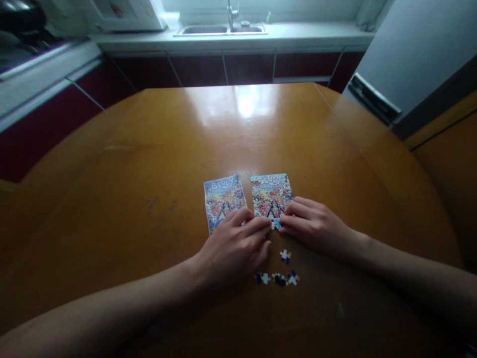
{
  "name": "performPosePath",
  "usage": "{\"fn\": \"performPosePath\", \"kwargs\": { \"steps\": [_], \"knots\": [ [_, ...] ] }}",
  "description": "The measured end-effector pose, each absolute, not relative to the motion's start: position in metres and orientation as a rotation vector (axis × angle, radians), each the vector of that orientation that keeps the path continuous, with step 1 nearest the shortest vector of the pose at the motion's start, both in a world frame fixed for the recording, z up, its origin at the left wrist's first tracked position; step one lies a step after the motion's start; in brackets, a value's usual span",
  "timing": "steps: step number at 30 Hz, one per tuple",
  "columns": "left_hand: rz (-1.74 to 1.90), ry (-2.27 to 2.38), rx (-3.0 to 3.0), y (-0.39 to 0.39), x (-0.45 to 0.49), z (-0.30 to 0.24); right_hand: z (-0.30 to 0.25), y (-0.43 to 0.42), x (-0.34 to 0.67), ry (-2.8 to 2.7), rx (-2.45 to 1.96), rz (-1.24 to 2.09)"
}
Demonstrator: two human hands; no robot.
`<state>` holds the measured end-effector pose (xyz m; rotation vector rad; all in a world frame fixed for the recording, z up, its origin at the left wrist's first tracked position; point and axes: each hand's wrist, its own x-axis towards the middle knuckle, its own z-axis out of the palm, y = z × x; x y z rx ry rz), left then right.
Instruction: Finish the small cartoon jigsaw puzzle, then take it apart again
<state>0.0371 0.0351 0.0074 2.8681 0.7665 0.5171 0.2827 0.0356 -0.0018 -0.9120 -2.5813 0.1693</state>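
A partly assembled jigsaw puzzle with a crowded, colourful cartoon picture lies on the table in front of me. Left of it is a printed sheet with a matching picture, its lower right part covered by my left hand. At the puzzle's bottom edge sits a light blue and white puzzle piece, pinched between the fingertips of my left hand and my right hand. The right fingers also rest along the puzzle's lower right edge. Both sets of fingers are closed, and the left thumb is mostly hidden.
One loose piece lies just below the puzzle. Nearer me are more loose pieces, some dark blue, in a short row. The wooden table has a rounded edge. Beyond it stand a counter with a sink and a fridge.
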Motion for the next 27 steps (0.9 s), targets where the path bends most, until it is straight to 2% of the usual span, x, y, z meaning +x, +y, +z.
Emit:
{"fn": "performPosePath", "kwargs": {
  "steps": [24,27],
  "knots": [
    [0.523,0.781,2.858,0.036,0.039,0.003,0.007,0.032,0.283,-2.645,-0.93,0.011],
    [0.522,0.792,2.878,0.036,0.039,0.003,0.009,0.032,0.284,-2.642,-0.96,0.09]
  ]
}}
